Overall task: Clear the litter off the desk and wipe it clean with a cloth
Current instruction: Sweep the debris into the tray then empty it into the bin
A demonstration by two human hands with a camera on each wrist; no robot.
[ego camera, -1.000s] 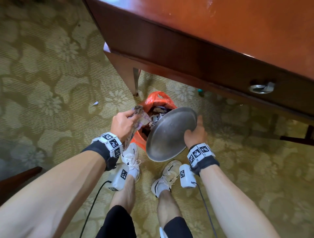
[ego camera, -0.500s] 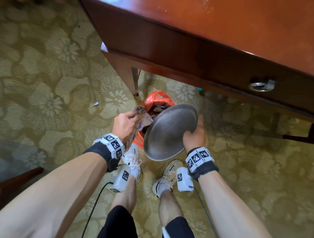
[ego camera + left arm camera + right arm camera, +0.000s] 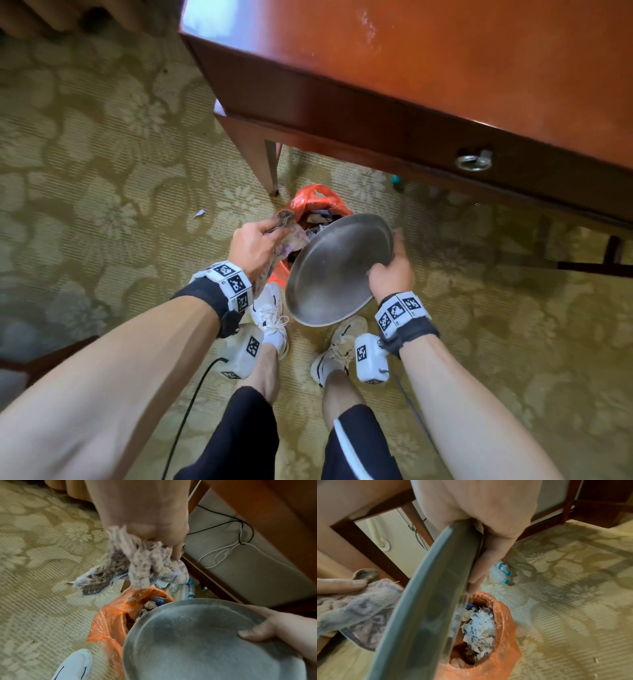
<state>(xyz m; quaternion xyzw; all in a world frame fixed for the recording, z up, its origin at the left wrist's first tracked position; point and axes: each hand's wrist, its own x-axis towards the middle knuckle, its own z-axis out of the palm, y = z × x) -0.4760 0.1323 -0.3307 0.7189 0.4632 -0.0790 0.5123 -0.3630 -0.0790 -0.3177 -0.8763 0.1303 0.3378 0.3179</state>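
While the right hand (image 3: 390,270) grips a tilted metal plate (image 3: 337,270) at frame centre over the orange-lined bin (image 3: 489,635), the left hand (image 3: 253,245) clutches a cloth (image 3: 145,562).

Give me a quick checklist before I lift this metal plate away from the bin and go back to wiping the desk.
1. Metal plate emptied: ok, no scraps visible on it.
2. Right hand grips the plate rim: ok.
3. Cloth held in left hand: ok.
4. Litter inside the orange-lined bin: ok, paper scraps inside.
5. Carpet free of strays: not ok, paper scrap lies there.
6. Desk top clear: cannot tell.
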